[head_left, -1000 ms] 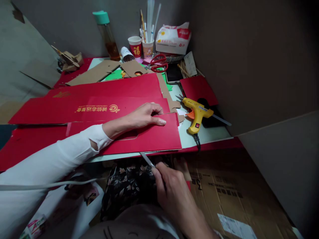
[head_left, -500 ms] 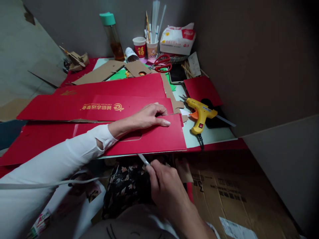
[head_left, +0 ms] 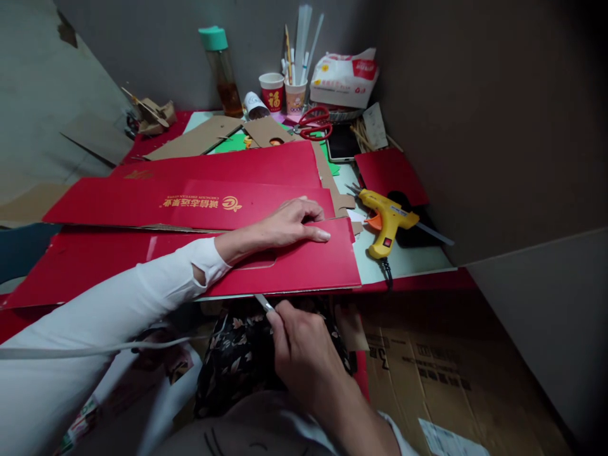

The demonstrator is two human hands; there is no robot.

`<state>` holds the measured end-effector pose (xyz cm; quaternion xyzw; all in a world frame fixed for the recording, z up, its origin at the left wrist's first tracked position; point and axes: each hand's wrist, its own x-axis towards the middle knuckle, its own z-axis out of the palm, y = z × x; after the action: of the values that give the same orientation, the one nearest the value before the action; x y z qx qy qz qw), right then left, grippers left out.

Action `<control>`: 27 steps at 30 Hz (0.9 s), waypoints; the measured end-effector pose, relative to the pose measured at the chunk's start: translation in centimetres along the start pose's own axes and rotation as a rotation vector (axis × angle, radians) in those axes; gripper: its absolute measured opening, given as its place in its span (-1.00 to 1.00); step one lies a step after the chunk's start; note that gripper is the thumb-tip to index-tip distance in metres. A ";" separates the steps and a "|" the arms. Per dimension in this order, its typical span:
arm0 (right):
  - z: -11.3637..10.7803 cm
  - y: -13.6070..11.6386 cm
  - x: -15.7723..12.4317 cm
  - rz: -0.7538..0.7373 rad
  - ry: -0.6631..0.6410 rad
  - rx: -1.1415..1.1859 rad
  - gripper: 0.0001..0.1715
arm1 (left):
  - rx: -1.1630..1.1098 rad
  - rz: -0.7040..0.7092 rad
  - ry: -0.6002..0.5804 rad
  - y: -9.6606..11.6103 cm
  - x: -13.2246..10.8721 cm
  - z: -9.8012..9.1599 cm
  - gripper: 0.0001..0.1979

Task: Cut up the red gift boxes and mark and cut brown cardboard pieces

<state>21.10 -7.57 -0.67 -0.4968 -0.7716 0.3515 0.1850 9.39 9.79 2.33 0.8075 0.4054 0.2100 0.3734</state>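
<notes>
A long red cardboard sheet [head_left: 318, 266] with a cut-out handle slot lies along the table's near edge. My left hand [head_left: 297, 221] presses it down, thumb flat on top and fingers curled at its far edge. Just below the near edge, my right hand [head_left: 301, 335] is closed round a utility knife [head_left: 265, 303], its tip at the sheet's edge. Most of the knife's handle is hidden in the fist. Behind the sheet lies another red cardboard strip [head_left: 190, 196] with gold lettering.
A yellow glue gun [head_left: 387, 221] lies to the right, its cord over the table edge. Red scissors [head_left: 316, 123], a phone [head_left: 342, 142] and cardboard scraps [head_left: 194, 136] lie farther back. A bottle [head_left: 223, 73], paper cups [head_left: 272, 92] and a tissue pack [head_left: 344, 79] stand by the wall.
My right hand and the knife have slid left along the sheet's near edge. My left hand keeps its place on the cardboard. The view has shifted slightly.
</notes>
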 end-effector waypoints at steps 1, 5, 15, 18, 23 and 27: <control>0.4 0.0 -0.5 -0.011 0.026 0.006 -0.64 | 0.002 0.002 -0.001 0.0 0.0 0.0 -0.71; 1.3 0.4 -1.6 -0.042 0.065 0.033 -0.62 | 0.036 -0.002 0.004 0.0 0.0 0.0 -0.70; -0.1 1.5 -0.4 0.021 -0.013 0.044 -0.61 | 0.276 0.008 -0.189 3.0 -0.8 -1.9 -0.69; -0.2 1.6 -0.5 0.025 0.001 0.062 -0.60 | 0.332 -0.015 -0.245 3.9 -1.6 -3.0 -0.68; -0.1 1.9 -0.7 0.014 0.023 0.106 -0.59 | 0.419 -0.078 -0.252 3.3 -3.7 -5.0 -0.59; -0.2 1.9 -0.9 0.009 0.042 0.106 -0.59 | 0.414 -0.105 -0.235 2.7 -5.5 -6.2 -0.64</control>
<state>22.79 -7.79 -1.88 -0.4968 -0.7457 0.3824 0.2257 3.52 6.92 8.13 0.8635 0.4351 0.0071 0.2550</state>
